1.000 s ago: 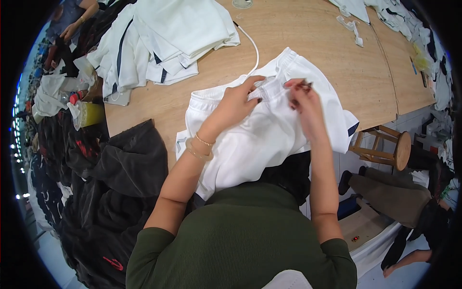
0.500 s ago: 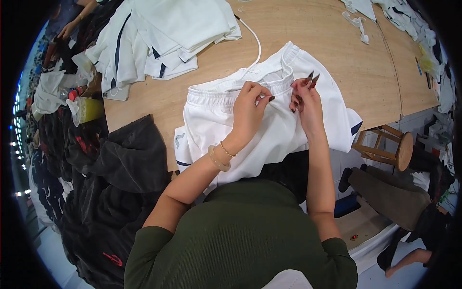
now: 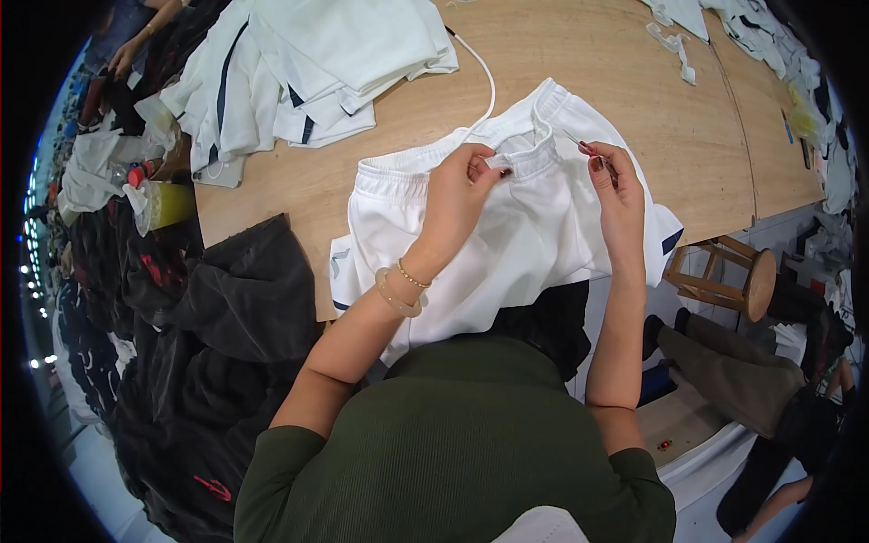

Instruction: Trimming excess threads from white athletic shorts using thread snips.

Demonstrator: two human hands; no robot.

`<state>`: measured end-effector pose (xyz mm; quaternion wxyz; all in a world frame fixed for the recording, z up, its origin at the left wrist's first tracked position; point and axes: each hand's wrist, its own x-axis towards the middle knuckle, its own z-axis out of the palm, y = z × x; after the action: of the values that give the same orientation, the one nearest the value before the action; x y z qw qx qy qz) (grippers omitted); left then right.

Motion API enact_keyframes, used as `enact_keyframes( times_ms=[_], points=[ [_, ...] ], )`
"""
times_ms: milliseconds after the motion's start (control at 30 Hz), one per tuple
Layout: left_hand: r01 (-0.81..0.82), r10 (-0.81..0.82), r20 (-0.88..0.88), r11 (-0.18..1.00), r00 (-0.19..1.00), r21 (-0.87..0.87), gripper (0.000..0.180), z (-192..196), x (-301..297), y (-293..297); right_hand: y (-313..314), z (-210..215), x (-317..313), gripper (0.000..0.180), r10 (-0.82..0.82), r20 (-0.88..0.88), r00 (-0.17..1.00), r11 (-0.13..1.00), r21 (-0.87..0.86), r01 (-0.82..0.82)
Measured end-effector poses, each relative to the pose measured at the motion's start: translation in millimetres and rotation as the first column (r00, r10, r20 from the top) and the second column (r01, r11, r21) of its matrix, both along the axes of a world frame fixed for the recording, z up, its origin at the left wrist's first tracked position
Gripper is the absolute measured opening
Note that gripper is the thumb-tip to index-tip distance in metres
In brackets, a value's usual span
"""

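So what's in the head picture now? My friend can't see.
A person's left hand pinches the gathered waistband of a white fabric garment partly on a brown wooden table; the right hand holds a pointed metal tool. Navy-striped white garments lie beyond, to the left.

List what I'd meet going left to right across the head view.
Clear container of yellow liquid → left grip on a white elastic-waisted garment → right grip with a slim pointed metal tool → round-topped wooden stool.

Looks steeply down from the wearer's head, over the green shirt (image 3: 453,439) toward the table (image 3: 579,45), with left hand (image 3: 460,192) and right hand (image 3: 621,195) close below; spreads fisheye-wide to a dark rim.
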<state>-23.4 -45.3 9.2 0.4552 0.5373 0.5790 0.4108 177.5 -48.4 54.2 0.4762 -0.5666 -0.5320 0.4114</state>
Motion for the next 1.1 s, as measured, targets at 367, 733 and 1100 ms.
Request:
enact_keyframes(
  times_ms=[367, 733, 1100],
  points=[
    [0.045, -0.038, -0.048, 0.987, 0.998, 0.154, 0.004, 13, -11, 15, -5, 15, -10, 0.019, -0.056, 0.273, 0.960, 0.986, 0.169, 0.009],
    [0.239, -0.165, -0.229, 0.906, 0.959, 0.348, 0.011, 14, -10, 32, 31, 20, -19, 0.020, 0.047, 0.775, 0.630, 0.900, 0.240, -0.363],
    [0.219, -0.089, -0.325, 0.895, 0.941, 0.389, 0.002, 12, 1, 24, 13, -5, -5, 0.021, 0.139, 0.422, 0.896, 0.980, 0.070, -0.185]
  ],
)
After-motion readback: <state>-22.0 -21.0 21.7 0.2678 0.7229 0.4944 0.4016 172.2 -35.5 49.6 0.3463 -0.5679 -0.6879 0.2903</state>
